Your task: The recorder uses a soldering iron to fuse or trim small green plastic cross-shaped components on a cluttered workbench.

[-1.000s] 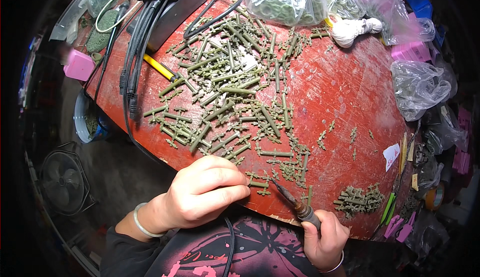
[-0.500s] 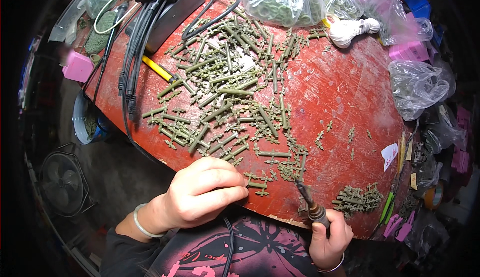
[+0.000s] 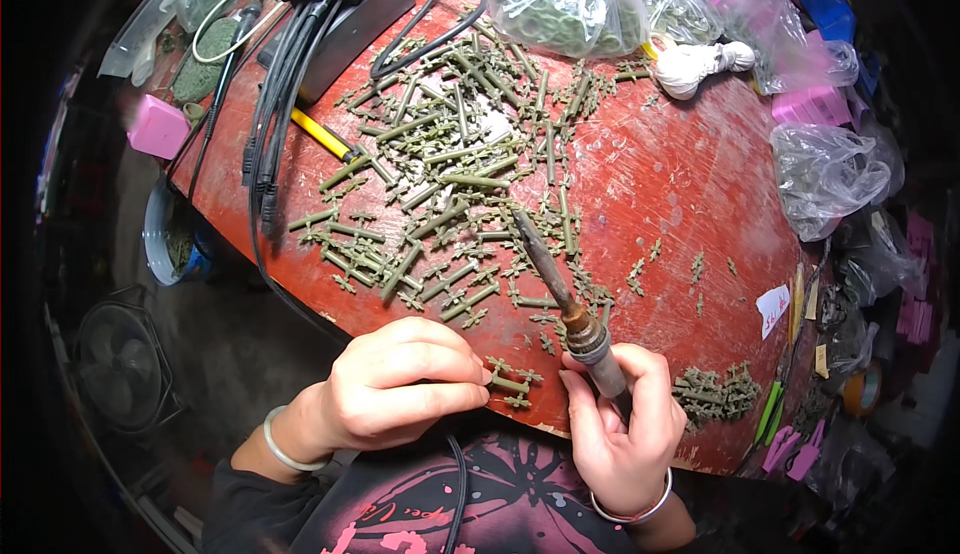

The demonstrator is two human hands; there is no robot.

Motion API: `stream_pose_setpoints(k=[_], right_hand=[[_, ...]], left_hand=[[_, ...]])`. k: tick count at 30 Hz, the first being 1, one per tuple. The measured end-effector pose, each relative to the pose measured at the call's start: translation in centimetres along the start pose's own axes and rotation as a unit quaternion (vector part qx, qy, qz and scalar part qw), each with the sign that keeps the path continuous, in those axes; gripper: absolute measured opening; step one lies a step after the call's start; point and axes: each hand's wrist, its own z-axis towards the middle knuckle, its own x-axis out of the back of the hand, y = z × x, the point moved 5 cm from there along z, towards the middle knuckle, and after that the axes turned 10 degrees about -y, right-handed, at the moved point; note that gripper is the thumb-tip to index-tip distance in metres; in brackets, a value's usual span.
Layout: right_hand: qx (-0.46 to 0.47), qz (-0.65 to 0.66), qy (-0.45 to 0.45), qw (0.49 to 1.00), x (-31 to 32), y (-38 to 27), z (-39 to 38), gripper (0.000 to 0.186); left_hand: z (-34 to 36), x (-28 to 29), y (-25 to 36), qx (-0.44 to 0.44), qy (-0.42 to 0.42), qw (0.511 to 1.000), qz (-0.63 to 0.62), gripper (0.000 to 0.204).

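Observation:
My left hand [image 3: 400, 384] is closed at the near table edge, pinching one end of a green plastic stem piece [image 3: 512, 385] with small knobbly side parts. To its right, my right hand [image 3: 630, 424] grips a soldering iron [image 3: 583, 334] by its handle. The iron's dark tip points away from me, over the loose pieces and apart from the held one. A wide scatter of similar green stems and small jagged bits [image 3: 440, 174] covers the middle of the red table [image 3: 690, 184]. Beyond my right hand lies a smaller heap of green pieces [image 3: 715, 394].
A black box with thick cables [image 3: 350, 44] stands at the far left, beside a yellow-handled tool [image 3: 318, 134]. Plastic bags of green parts [image 3: 565, 9] and a white bundle [image 3: 695, 66] line the back. Green tweezers-like tools [image 3: 770, 409] lie at the right edge.
My right hand has moved left, and the soldering iron's tip has swung up and away from me. My left hand has stayed nearly in place, holding the stem piece.

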Motion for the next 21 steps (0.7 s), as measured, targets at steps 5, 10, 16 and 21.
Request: stream_pose_setpoints(k=[5,10,16,21], right_hand=[[-0.005,0.006,-0.011,1.0,-0.2,-0.1,0.2,0.032],[-0.015,0.036,-0.027,0.999,-0.6,-0.2,0.4,0.032],[0.01,0.005,-0.015,1.0,0.0,-0.4,1.0,0.023],[0.009,0.02,-0.02,1.0,0.2,-0.7,1.5,0.027]], left_hand=[[-0.2,0.0,-0.1,-0.007,-0.003,1.0,-0.008,0.02],[-0.3,0.1,-0.1,-0.014,-0.007,1.0,-0.008,0.02],[-0.3,0.1,0.0,-0.019,-0.008,1.0,-0.012,0.019],[-0.3,0.0,-0.1,-0.022,-0.008,1.0,-0.013,0.019]])
